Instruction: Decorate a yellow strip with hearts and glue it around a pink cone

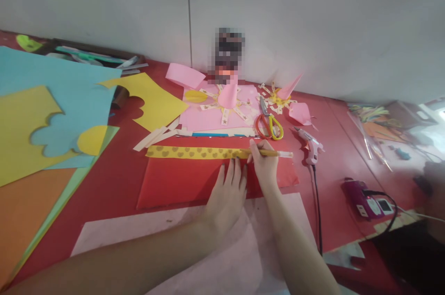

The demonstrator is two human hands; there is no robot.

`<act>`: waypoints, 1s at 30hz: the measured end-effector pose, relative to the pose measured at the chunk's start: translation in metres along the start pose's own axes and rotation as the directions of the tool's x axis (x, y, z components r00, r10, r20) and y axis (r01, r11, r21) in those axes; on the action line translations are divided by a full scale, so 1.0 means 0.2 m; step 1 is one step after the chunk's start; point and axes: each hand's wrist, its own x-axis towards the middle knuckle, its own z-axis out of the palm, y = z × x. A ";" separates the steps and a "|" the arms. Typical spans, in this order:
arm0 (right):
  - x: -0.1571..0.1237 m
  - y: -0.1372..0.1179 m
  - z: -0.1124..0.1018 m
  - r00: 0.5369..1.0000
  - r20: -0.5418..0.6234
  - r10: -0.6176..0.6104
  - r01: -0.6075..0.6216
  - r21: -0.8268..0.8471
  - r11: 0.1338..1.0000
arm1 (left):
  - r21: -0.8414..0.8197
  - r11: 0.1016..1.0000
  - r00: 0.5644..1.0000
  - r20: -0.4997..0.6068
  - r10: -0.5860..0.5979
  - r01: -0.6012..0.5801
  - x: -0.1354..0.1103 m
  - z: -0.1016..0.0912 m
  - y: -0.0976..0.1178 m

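A long yellow paper strip point(181, 152) with a row of drawn gold hearts lies across a red folder-like sheet point(174, 181). My left hand point(227, 191) rests flat on the red sheet, its fingertips at the strip's lower edge. In my right hand point(264, 163) is a gold pen point(269, 152), held in a writing grip with its tip on the strip, near the right end of the hearts. Just beyond that hand lie scissors point(269, 123) with one red and one yellow handle. Part of the strip is hidden behind my right hand.
Pink paper cones point(228, 95) with star-marked strips stand at the back. A pink glue gun point(312, 144) with a black cord lies right, near a purple power strip point(363, 200). Coloured sheets point(93, 86) cover the left side. A person's dark clothing point(406, 253) shows lower right.
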 end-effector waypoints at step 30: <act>0.01 0.03 0.00 0.999 0.049 0.009 -0.009 -0.013 1.000 | 0.038 0.999 0.999 -0.022 0.026 -0.025 0.01 0.01 0.00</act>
